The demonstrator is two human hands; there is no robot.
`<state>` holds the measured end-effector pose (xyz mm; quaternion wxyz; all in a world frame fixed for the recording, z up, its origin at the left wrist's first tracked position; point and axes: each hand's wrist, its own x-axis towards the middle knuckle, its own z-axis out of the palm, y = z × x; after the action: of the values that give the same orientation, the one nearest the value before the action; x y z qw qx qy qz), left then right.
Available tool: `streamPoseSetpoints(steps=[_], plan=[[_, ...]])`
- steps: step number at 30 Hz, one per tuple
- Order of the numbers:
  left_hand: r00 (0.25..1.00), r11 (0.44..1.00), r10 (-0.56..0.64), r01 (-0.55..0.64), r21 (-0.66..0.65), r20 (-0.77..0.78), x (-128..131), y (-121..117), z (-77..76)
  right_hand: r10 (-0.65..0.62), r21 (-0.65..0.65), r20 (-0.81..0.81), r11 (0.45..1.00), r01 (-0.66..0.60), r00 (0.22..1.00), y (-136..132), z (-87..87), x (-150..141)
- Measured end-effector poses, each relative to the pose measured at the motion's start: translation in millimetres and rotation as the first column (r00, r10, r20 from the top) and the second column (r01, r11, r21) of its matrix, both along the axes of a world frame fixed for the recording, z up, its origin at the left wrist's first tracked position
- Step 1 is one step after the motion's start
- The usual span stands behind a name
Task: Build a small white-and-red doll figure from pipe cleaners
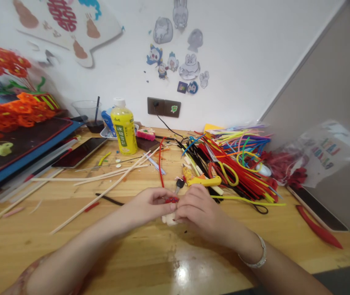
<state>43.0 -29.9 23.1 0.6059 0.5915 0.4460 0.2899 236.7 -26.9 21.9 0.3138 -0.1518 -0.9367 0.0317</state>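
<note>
Red pipe cleaner (pixel 171 200) above wooden tabletop (pixel 18 241)

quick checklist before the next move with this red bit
Left hand and right hand both on the red chenille piece: ok, the fingers of both meet on it.
White piece under the hands joined to the red piece: cannot tell, the fingers hide the join.
Yellow-handled scissors within reach of the right hand: ok, they lie on the heap of chenille stems close by.
Long wooden stick out of the way of the left forearm: not ok, it lies close alongside and might catch.
</note>
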Motion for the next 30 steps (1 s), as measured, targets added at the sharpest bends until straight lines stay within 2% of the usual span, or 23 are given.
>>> streamPoseSetpoints(steps=[10,20,30], plan=[[1.000,1.000,0.005,-0.005,0.000,-0.021,-0.5,0.1,-0.3,-0.019,0.060,0.044,0.998,0.016,0.999,0.5,-1.7,1.9],[1.000,1.000,-0.017,0.018,-0.014,0.011,-0.5,-0.6,0.4,0.007,0.005,0.014,1.000,-0.007,1.000,1.1,1.0,2.6],[1.000,0.999,0.006,-0.005,-0.034,0.026,0.5,-1.9,3.4,-0.009,0.045,0.064,0.999,0.006,0.998,0.1,0.2,3.6]])
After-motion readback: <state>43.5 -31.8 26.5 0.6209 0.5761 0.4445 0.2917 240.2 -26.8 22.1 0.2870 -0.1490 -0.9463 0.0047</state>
